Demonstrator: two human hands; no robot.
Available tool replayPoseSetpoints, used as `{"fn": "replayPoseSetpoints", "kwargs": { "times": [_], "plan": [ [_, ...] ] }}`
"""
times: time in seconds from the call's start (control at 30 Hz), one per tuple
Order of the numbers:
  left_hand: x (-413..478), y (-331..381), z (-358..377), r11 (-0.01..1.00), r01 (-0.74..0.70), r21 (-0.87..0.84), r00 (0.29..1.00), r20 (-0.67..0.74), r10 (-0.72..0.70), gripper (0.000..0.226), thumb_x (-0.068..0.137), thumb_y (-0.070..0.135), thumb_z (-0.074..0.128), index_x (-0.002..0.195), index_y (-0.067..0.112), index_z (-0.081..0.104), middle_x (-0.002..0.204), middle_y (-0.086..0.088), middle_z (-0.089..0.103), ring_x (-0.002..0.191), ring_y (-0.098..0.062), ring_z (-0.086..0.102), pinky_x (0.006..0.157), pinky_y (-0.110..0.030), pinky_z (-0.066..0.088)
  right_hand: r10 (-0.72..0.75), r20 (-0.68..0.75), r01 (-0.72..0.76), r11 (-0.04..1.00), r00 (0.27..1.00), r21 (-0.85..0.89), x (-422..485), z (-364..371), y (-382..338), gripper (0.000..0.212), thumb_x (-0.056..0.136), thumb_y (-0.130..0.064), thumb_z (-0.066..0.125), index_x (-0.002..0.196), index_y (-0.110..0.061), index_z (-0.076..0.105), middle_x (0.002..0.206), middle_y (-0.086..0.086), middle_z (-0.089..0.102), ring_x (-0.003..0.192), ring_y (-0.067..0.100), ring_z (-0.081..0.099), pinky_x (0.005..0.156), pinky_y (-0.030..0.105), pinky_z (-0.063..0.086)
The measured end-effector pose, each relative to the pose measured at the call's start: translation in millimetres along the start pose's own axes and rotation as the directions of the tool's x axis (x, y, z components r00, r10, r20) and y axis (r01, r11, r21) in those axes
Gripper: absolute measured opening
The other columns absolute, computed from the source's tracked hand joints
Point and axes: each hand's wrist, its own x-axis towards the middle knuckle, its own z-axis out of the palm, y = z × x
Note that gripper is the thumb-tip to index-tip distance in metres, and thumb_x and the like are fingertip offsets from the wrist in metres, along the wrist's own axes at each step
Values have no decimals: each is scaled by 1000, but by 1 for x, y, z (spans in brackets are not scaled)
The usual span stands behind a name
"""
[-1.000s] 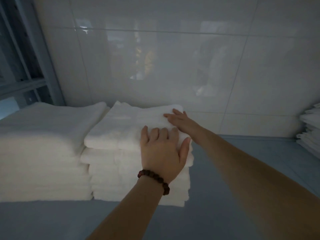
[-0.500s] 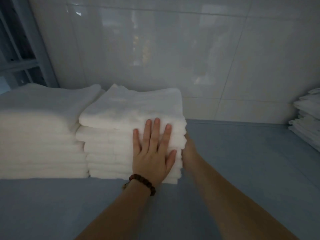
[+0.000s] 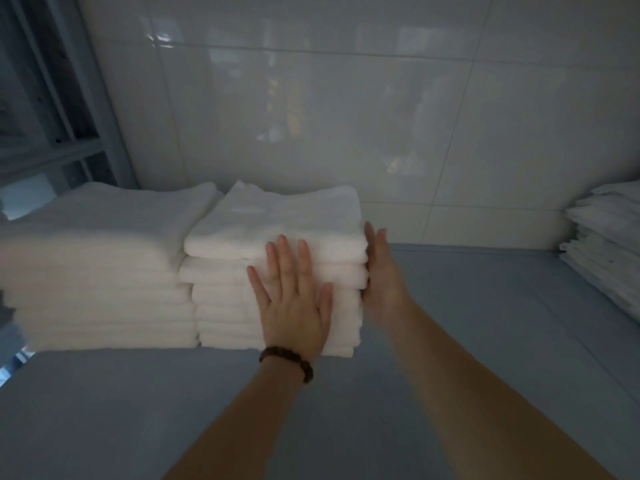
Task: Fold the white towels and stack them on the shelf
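White towel stack (image 3: 277, 220), left hand (image 3: 294, 306) flat

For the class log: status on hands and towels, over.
Left hand flat on towel stack front. Right hand flat against its right side. Second stack close beside.

Middle stack (image 3: 221, 299) of white folded towels sat on the blue-grey shelf (image 3: 485, 323), several layers high, rounded fold edges facing front. Top towel (image 3: 294, 216) lay flat, approx flush w/ the layers under it. Wider stack (image 3: 97, 265) stood touching middle stack's left side, abt same height. Third stack (image 3: 609, 258) lay well apart to middle stack's right, partly cut off.
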Motion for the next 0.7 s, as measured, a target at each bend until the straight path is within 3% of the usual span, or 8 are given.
{"fn": "replayPoseSetpoints", "kwargs": {
  "times": [0.07,0.13,0.2,0.37,0.57,0.63,0.7],
  "plan": [
    [10,-17,-1,993,119,-8,993,-5,-119,69,95,49,21,150,11,3,156,-19,0,144,-34,-3,115,-56,2,17,-49,-23,991,999,-132,-1,7,3,60,55,-81,56,96,-40,71,114,1,68,108,24,63,98,43,49],
    [6,-31,1,980,198,-21,980,8,-198,70,95,52,21,150,11,2,155,-22,-1,143,-38,-4,115,-56,5,68,-155,-105,963,986,-247,1,3,16,68,67,-82,49,111,-33,66,121,13,64,112,37,59,99,52,46],
    [-4,-36,4,960,279,-24,960,30,-279,73,95,54,20,149,10,0,154,-24,-1,143,-39,-5,115,-55,5,144,-222,-204,940,964,-275,2,-6,29,71,76,-78,43,111,-21,67,122,20,61,113,38,58,99,54,46],
    [-9,-37,-1,907,419,-48,907,75,-415,81,93,56,16,147,-1,-3,154,-25,-1,144,-33,-7,117,-50,4,195,-252,-281,883,948,-376,-10,-31,55,79,83,-72,36,131,-12,54,135,17,53,123,30,51,108,45,38],
    [-14,-55,-34,854,509,-102,858,137,-495,79,94,53,16,145,-3,-7,155,-21,-8,144,-27,-10,118,-40,-1,200,-249,-292,860,948,-419,-40,-43,60,73,89,-66,33,126,-8,57,130,14,57,121,29,53,110,41,36],
    [-22,-56,-52,841,512,-177,855,203,-478,77,94,53,13,146,1,-7,156,-17,-8,145,-25,-9,118,-39,-2,187,-213,-264,864,959,-429,-54,-41,61,67,92,-63,29,125,-11,57,130,10,57,121,26,52,108,38,36],
    [-29,-53,-75,795,536,-285,841,266,-471,76,91,55,17,149,8,-1,158,-11,-1,145,-22,0,118,-38,3,193,-193,-250,908,962,-335,-69,-34,55,57,94,-56,31,116,-14,61,128,9,59,115,22,55,108,36,36]
  ]
}}
